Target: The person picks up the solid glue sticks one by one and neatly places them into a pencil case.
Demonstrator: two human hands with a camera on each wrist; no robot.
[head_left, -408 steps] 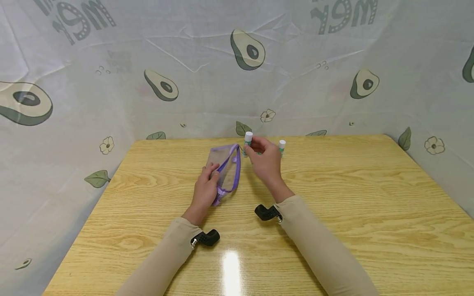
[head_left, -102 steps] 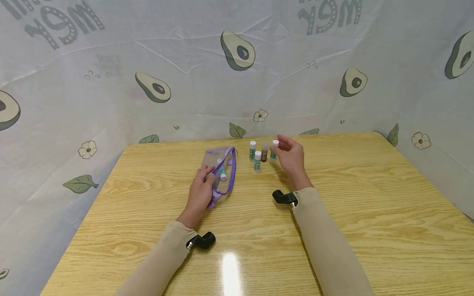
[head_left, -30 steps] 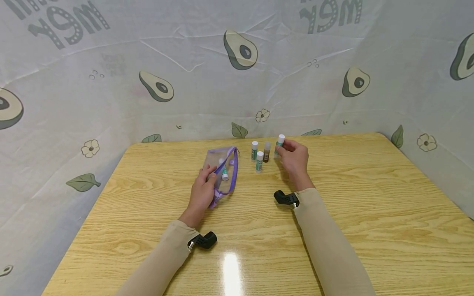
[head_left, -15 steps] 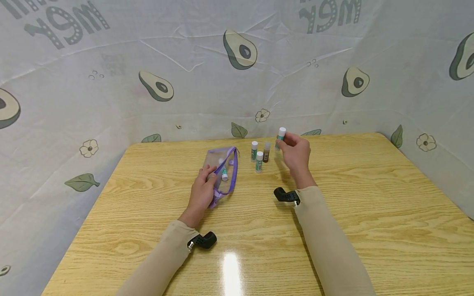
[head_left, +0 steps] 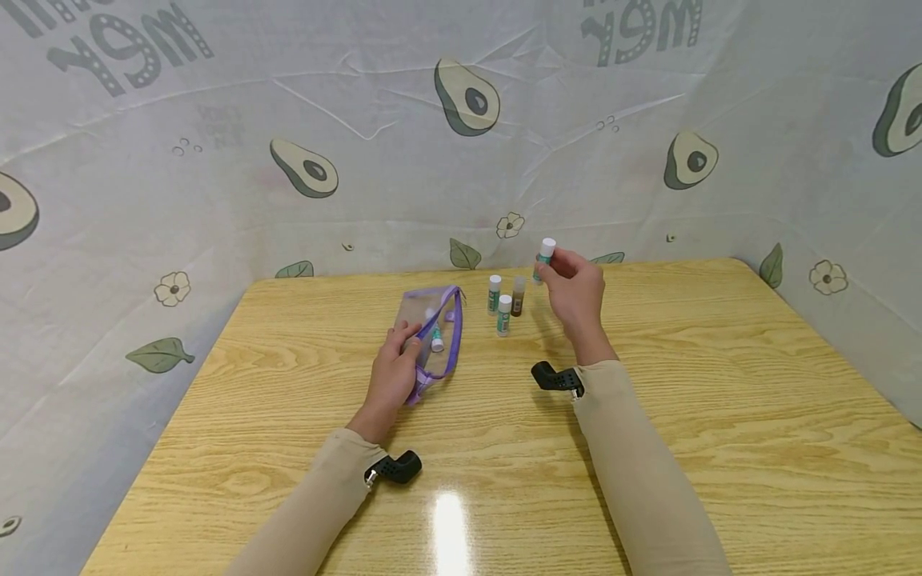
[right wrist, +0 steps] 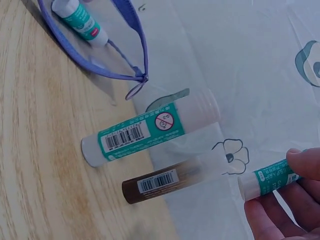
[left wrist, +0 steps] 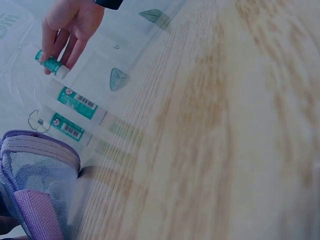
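My right hand [head_left: 579, 300] pinches a green-and-white glue stick [head_left: 544, 260] between thumb and fingers, raised above the table's back edge. Two green-labelled glue sticks, one at the back [head_left: 494, 296] and one nearer [head_left: 504, 317], stand upright to its left. Beside them is a brown-based stick with a cloudy cap [right wrist: 160, 180]. My left hand [head_left: 392, 372] grips the near side of a purple-trimmed mesh pouch [head_left: 457, 344], thumb at the rim, so its mouth gapes to the right. Inside the pouch lies another glue stick [right wrist: 84, 22]. Part of the pouch is hidden under my left fingers.
The wooden table [head_left: 461, 432] ends at the back against a pale curtain [head_left: 389, 184] printed with avocados. A black wrist device pokes out of each beige sleeve, on the left [head_left: 402, 467] and right [head_left: 553, 377].
Over the last few seconds my right hand takes hold of the rightmost standing glue stick and lifts it. Since the oldest frame, a glue stick has appeared in the pouch. Left hand holds steady.
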